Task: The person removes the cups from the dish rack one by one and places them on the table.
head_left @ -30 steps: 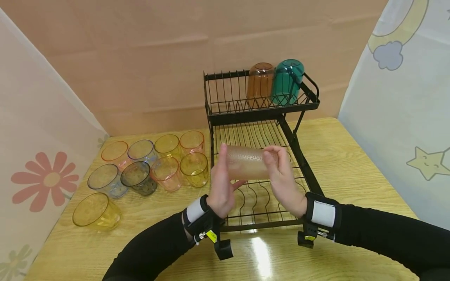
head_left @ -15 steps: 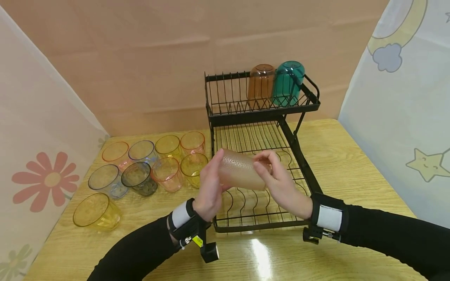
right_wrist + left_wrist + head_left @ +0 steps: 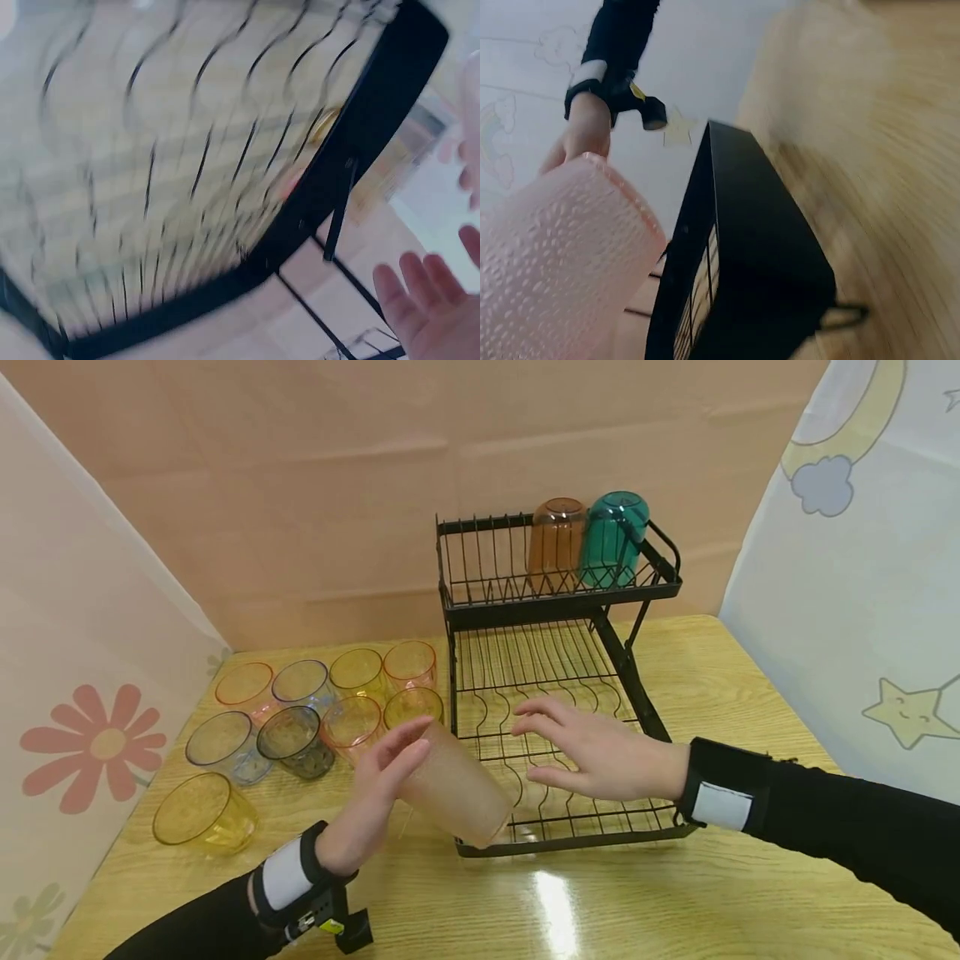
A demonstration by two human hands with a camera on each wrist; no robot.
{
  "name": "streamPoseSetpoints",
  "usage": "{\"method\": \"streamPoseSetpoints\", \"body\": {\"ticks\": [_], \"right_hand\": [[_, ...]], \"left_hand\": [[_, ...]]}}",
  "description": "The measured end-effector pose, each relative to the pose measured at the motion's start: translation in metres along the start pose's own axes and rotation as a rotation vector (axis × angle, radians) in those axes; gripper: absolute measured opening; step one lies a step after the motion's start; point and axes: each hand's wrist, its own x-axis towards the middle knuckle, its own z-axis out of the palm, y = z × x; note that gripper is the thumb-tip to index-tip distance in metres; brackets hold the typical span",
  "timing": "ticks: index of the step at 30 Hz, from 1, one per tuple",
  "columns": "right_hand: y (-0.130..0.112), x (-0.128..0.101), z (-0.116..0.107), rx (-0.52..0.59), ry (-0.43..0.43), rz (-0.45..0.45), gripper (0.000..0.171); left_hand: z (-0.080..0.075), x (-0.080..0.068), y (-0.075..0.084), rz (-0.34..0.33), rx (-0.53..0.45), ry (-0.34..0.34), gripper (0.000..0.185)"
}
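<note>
Beside the rack (image 3: 558, 602), left hand (image 3: 371, 802) fingers clasp a frosted, dimpled pink cup (image 3: 453, 789), tilted.

cups (image 3: 300, 718) left of rack (image 3: 555, 693)

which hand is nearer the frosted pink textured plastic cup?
Left. The left hand holds the frosted pink textured plastic cup, tilted at the rack's front edge; the right hand hovers open over the black wire dish rack, apart from it.

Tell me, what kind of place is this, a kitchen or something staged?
Probably a staged recording corner, not a real kitchen: a wooden table hemmed in by cardboard backing and cartoon-print sheets, with a black dish rack and plastic cups laid out.
</note>
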Motion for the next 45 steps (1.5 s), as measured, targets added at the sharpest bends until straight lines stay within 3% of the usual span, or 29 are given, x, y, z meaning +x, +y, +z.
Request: {"method": "streamPoseSetpoints", "body": {"ticks": [6, 9, 14, 21, 27, 36, 45], "right_hand": [[0.010, 0.009, -0.020, -0.361, -0.090, -0.201, 0.061], [0.015, 0.015, -0.030, -0.491, -0.113, -0.258, 0.065], [0.019, 0.023, -0.046, -0.605, -0.108, -0.290, 0.066], [0.022, 0.034, -0.067, -0.650, -0.041, -0.334, 0.067], [0.027, 0.045, -0.079, -0.606, 0.056, -0.344, 0.066], [0.034, 0.057, -0.102, -0.568, 0.109, -0.224, 0.074], [0.048, 0.067, -0.131, -0.508, 0.138, -0.029, 0.072]], "left_hand": [[-0.037, -0.014, -0.009, 0.203, 0.132, 0.003, 0.038], [-0.052, -0.019, -0.015, 0.282, 0.234, 0.029, 0.042], [-0.075, -0.027, -0.022, 0.284, 0.401, 0.108, 0.048], [-0.103, -0.034, -0.031, 0.268, 0.586, 0.223, 0.054], [-0.117, -0.037, -0.043, 0.258, 0.747, 0.322, 0.057], [-0.134, -0.034, -0.051, 0.241, 0.967, 0.414, 0.057], [-0.141, -0.032, -0.051, 0.209, 1.029, 0.420, 0.063]]}}
